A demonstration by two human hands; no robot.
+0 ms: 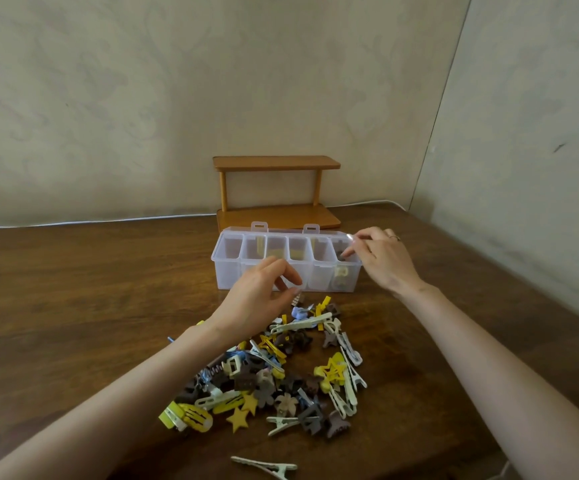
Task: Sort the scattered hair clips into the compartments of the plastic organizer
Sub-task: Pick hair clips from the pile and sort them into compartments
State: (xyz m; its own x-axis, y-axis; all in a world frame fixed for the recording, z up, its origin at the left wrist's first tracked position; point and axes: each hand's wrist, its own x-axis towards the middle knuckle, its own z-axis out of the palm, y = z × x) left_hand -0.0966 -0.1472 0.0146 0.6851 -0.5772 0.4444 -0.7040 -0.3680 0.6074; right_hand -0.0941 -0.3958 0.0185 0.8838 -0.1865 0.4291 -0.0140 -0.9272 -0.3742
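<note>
near the back edge of the wooden table (73, 306), about midway along it: clear plastic organizer (232, 263), six compartments in a row, lid tipped open behind. just behind it, against the wall, a small wooden shelf (276, 162). along the back edge, a thin white cable (108, 221).

heaped between the organizer and the front edge: hair clips (281, 368) in yellow, brown, cream and blue, many overlapping. apart from the heap, close to the front edge, one long cream clip (267, 465).

left hand (260, 296) above the far end of the heap, just in front of the organizer's front wall, fingers loosely curled, nothing visible between them. right hand (385, 258) over the rightmost compartment, fingers fairly straight and spread, tips pointing down at a dark clip (341, 254) inside; cannot tell whether pinched or only touched. lower in the same compartment, a cream clip (341, 271) showing through the wall.
</note>
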